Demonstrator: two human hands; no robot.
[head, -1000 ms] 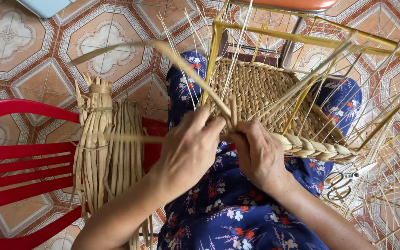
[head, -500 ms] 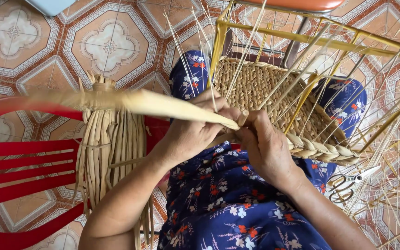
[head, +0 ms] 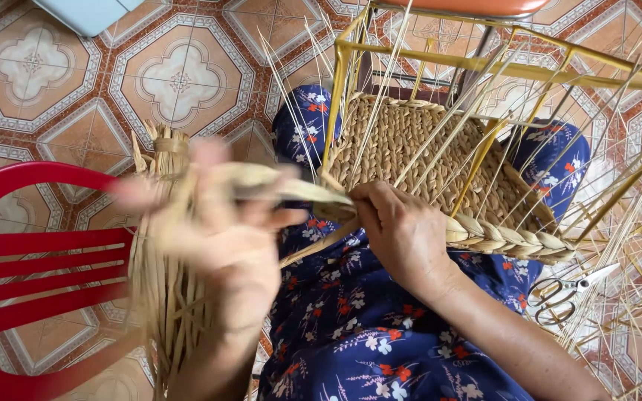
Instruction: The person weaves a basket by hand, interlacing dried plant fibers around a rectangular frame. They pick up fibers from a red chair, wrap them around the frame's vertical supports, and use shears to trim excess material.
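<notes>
Motion blurs left hand [head: 221, 230], perhaps gripping reed strand [head: 299, 193] beside basket [head: 425, 148].

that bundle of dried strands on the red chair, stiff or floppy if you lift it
The bundle is probably floppy: its strands hang limp over the red chair. Likely light, being thin dried fibre. The tie near its top should keep it from scattering.

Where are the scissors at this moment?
In the head view, the scissors lie low on the right, on the tiled floor, just below the braided edge of the woven basket and beside the person's knee.
</notes>
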